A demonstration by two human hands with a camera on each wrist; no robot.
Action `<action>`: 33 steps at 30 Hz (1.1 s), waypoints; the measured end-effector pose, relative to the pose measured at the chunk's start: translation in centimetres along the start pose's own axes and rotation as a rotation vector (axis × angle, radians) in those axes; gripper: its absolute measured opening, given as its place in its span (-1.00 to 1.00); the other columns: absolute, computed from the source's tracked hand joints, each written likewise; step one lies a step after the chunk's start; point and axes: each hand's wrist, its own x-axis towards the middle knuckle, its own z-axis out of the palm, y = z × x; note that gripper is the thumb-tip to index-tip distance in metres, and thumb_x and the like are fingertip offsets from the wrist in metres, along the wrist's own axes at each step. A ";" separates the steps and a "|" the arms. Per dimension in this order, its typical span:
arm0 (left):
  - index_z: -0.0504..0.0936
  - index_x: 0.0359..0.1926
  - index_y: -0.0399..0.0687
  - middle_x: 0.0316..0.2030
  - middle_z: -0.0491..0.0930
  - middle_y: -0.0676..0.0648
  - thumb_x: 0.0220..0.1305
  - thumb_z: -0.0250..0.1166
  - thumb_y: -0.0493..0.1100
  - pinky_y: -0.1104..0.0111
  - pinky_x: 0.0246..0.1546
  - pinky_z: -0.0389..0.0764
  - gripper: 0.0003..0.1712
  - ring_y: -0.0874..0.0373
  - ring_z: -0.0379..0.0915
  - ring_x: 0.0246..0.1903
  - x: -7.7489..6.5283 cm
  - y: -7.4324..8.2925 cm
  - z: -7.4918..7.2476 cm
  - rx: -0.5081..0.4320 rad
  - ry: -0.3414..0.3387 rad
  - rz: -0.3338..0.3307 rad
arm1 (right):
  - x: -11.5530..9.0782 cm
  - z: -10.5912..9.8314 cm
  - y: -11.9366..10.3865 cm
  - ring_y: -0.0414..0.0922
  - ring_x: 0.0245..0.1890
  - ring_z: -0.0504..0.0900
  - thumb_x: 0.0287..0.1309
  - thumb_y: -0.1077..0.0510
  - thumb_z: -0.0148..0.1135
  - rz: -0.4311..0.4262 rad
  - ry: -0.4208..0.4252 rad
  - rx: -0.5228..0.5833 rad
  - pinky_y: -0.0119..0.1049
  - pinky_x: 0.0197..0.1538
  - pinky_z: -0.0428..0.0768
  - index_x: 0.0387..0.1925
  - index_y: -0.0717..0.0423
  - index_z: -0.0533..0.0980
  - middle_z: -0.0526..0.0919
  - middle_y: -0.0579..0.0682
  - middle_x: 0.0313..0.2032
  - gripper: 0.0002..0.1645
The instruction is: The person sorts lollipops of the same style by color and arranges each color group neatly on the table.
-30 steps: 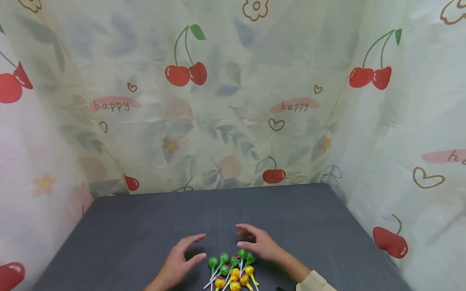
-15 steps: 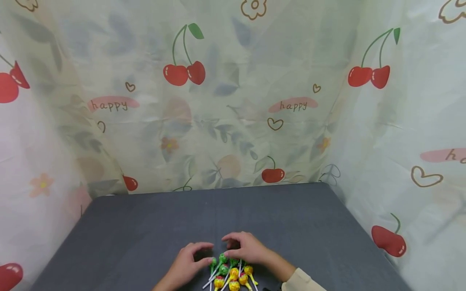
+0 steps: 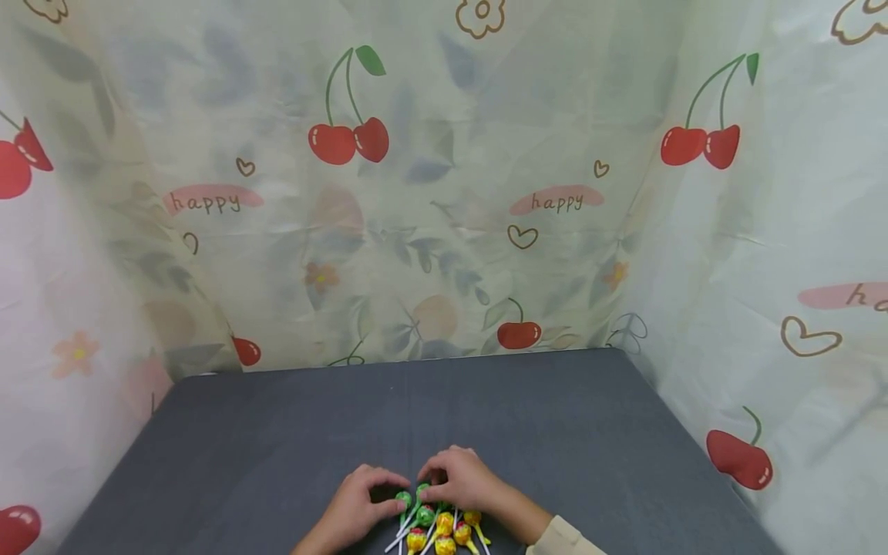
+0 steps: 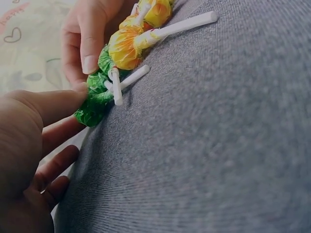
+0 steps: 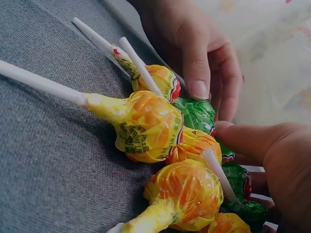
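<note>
Several lollipops in green and yellow wrappers lie in a heap at the near edge of the dark grey table, white sticks pointing toward the person. My left hand (image 3: 348,507) pinches a green lollipop (image 4: 90,112) at the heap's left side between thumb and forefinger, other fingers spread. My right hand (image 3: 463,484) comes over the heap from the right, its thumb (image 5: 238,136) and fingers about another green lollipop (image 3: 422,492) just beside it. Both hands' fingertips nearly meet. Yellow lollipops (image 5: 148,126) lie in front, nearer the person; the right hand covers some green ones.
Dark grey cloth (image 3: 416,408) covers the table. Pale curtains (image 3: 444,262) printed with cherries and hearts hang along its back and both sides. A light sleeve (image 3: 563,537) covers the right forearm.
My right hand has moved left and down from beyond the heap onto a green lollipop. The left hand has moved slightly right, closing its thumb and forefinger on the leftmost green one.
</note>
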 end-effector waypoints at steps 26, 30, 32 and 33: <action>0.75 -0.16 -0.04 -0.27 0.68 0.11 0.05 0.50 -0.11 0.36 -0.25 0.54 -0.71 0.23 0.57 -0.28 2.0 -1.1 -1.8 -0.081 0.000 0.024 | -0.3 0.0 -0.4 -0.41 -0.45 0.40 0.04 -0.06 0.45 0.011 -0.005 0.016 -0.31 -0.18 0.25 -0.32 -0.18 0.71 0.54 -0.42 -0.57 -0.85; 0.74 -0.15 -0.13 -0.27 0.70 0.02 0.06 0.49 -0.20 0.39 -0.30 0.56 -0.72 0.17 0.63 -0.29 2.9 -1.5 -2.4 -0.107 0.062 0.021 | -0.3 0.1 -0.4 -0.42 -0.46 0.41 0.04 -0.06 0.45 0.012 -0.003 0.023 -0.30 -0.17 0.25 -0.32 -0.19 0.71 0.54 -0.42 -0.56 -0.85; 0.74 -0.14 -0.15 -0.25 0.70 -0.02 0.06 0.48 -0.22 0.39 -0.33 0.56 -0.71 0.12 0.64 -0.30 3.3 -1.7 -2.8 -0.117 0.094 0.006 | -0.3 0.1 -0.4 -0.42 -0.48 0.42 0.04 -0.06 0.45 0.013 -0.004 0.028 -0.29 -0.17 0.24 -0.32 -0.19 0.70 0.54 -0.41 -0.57 -0.86; 0.74 -0.14 -0.15 -0.25 0.70 -0.03 0.06 0.48 -0.24 0.38 -0.34 0.56 -0.72 0.11 0.64 -0.30 3.5 -1.7 -3.0 -0.121 0.114 0.000 | -0.3 0.1 -0.5 -0.42 -0.49 0.43 0.04 -0.06 0.45 0.014 -0.005 0.028 -0.29 -0.17 0.24 -0.32 -0.19 0.70 0.54 -0.41 -0.57 -0.86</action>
